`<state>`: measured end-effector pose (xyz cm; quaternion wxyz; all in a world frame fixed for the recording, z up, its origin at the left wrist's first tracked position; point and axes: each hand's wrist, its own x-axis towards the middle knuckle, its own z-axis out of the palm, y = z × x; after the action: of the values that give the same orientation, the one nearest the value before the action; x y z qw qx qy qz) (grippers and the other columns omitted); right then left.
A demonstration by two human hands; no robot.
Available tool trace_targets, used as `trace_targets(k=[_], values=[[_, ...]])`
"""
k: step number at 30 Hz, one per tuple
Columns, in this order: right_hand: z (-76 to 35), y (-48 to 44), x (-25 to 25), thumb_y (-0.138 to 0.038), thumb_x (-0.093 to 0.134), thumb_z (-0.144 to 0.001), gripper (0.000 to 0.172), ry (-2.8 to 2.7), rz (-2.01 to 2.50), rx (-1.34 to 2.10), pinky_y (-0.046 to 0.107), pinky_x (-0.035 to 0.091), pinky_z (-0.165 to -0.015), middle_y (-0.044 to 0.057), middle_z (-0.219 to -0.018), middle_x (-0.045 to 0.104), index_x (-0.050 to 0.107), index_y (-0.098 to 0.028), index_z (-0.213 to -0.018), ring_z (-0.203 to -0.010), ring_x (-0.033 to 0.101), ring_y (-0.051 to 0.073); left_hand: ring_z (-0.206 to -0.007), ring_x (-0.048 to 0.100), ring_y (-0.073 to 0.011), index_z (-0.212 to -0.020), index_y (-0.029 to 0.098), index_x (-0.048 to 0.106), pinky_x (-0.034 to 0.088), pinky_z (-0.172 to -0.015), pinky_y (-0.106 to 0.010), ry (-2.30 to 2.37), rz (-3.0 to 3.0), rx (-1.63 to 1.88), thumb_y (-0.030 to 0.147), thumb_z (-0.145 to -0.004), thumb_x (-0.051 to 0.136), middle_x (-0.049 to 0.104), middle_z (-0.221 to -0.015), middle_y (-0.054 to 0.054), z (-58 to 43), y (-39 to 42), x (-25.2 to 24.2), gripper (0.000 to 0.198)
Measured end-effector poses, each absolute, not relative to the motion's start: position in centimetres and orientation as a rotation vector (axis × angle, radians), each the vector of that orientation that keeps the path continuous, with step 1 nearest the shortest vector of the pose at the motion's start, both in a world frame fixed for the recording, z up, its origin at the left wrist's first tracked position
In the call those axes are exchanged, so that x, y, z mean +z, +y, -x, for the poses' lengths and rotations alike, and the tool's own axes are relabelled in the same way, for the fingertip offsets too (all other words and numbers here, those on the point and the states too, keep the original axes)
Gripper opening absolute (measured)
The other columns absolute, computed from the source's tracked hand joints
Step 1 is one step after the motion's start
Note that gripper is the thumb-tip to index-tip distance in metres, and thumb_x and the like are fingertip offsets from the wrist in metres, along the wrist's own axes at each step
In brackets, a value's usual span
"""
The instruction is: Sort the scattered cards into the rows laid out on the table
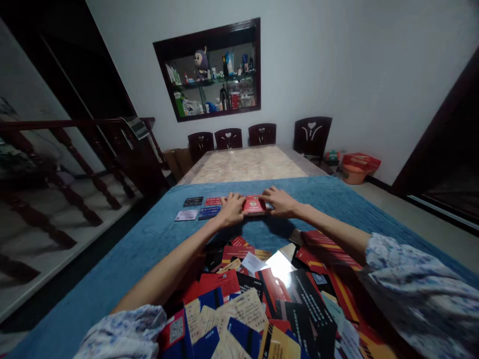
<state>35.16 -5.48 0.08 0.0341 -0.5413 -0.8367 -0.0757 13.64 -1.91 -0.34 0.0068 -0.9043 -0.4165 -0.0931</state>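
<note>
Both hands reach forward over the blue cloth. Between them lies a stack of red cards [253, 204], topped by one with a pale round emblem. My left hand [232, 208] has its fingers bent against the stack's left side. On the right side, my right hand [280, 201] presses with curled fingers. Just left of my left hand are small card piles: a black one [193, 202], a red one [212, 201], a blue one [208, 212] and a pale one [186, 215]. Nearer to me spreads a loose heap of mixed cards [239, 284], partly hidden by my forearms.
The blue cloth [149, 249] covers the near part of a stone-topped table [247, 164]. Several dark chairs [262, 134] stand at its far end. A wooden railing [75, 159] runs along the left. A peach bucket with a red bag [355, 167] sits on the floor at right.
</note>
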Motion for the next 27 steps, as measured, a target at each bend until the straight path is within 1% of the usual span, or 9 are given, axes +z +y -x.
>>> trace_targets(k=[3,8,12,15,21,24,27], values=[[-35.6,-4.6,0.4,-0.027,0.06,-0.082,0.044,-2.561,1.71,-0.219,0.037,0.043,-0.08,0.015,-0.128,0.057,0.062,-0.02,-0.126,-0.114,0.046,0.031,-0.122,0.04,-0.0317,-0.122,0.023,0.057,0.034,-0.098,-0.051,-1.333,2.805,-0.255,0.03,-0.086,0.059,0.054,-0.13,-0.01,-14.5,-0.8,-0.2,0.036],[-36.1,-3.1,0.6,-0.026,0.06,-0.082,0.043,-2.562,1.783,-0.182,0.04,0.044,-0.082,0.016,-0.131,0.055,0.063,-0.018,-0.124,-0.117,0.045,0.034,-0.119,0.041,-0.0319,-0.119,0.022,0.059,0.035,-0.095,-0.05,-1.343,2.789,-0.221,0.035,-0.086,0.057,0.055,-0.127,-0.011,-15.8,0.8,-0.4,0.035],[-36.6,-1.7,0.2,-0.028,0.059,-0.083,0.036,-2.559,1.834,-0.167,0.039,0.044,-0.081,0.015,-0.129,0.055,0.065,-0.02,-0.117,-0.118,0.044,0.034,-0.117,0.042,-0.0333,-0.115,0.021,0.062,0.036,-0.093,-0.05,-1.355,2.782,-0.188,0.037,-0.084,0.057,0.057,-0.123,-0.012,-16.8,2.0,-0.6,0.035],[-36.9,-0.8,-0.1,-0.03,0.06,-0.083,0.034,-2.539,1.879,-0.128,0.039,0.045,-0.082,0.015,-0.129,0.055,0.067,-0.021,-0.115,-0.118,0.044,0.035,-0.118,0.042,-0.034,-0.111,0.02,0.064,0.037,-0.094,-0.051,-1.377,2.786,-0.143,0.035,-0.082,0.057,0.057,-0.122,-0.013,-17.6,2.9,-0.7,0.033],[-36.9,0.7,-0.6,-0.031,0.059,-0.084,0.038,-2.532,1.953,-0.07,0.043,0.045,-0.084,0.017,-0.129,0.055,0.066,-0.019,-0.12,-0.118,0.043,0.036,-0.122,0.04,-0.0362,-0.107,0.018,0.065,0.034,-0.098,-0.057,-1.428,2.787,-0.05,0.027,-0.08,0.058,0.057,-0.124,-0.015,-18.8,4.7,-1.2,0.029],[-36.9,1.2,-0.9,-0.028,0.057,-0.084,0.038,-2.546,1.982,-0.052,0.043,0.045,-0.083,0.017,-0.129,0.054,0.066,-0.019,-0.12,-0.118,0.044,0.036,-0.123,0.04,-0.0363,-0.104,0.018,0.066,0.033,-0.1,-0.06,-1.453,2.792,-0.001,0.023,-0.08,0.057,0.058,-0.125,-0.015,-19.2,5.1,-1.4,0.027],[-36.8,1.6,-1.1,-0.022,0.057,-0.081,0.038,-2.554,2.005,-0.027,0.042,0.046,-0.083,0.017,-0.129,0.054,0.066,-0.02,-0.118,-0.118,0.044,0.035,-0.124,0.04,-0.0361,-0.102,0.018,0.067,0.034,-0.1,-0.06,-1.477,2.796,0.036,0.02,-0.078,0.058,0.059,-0.123,-0.015,-19.4,5.3,-1.4,0.026]])
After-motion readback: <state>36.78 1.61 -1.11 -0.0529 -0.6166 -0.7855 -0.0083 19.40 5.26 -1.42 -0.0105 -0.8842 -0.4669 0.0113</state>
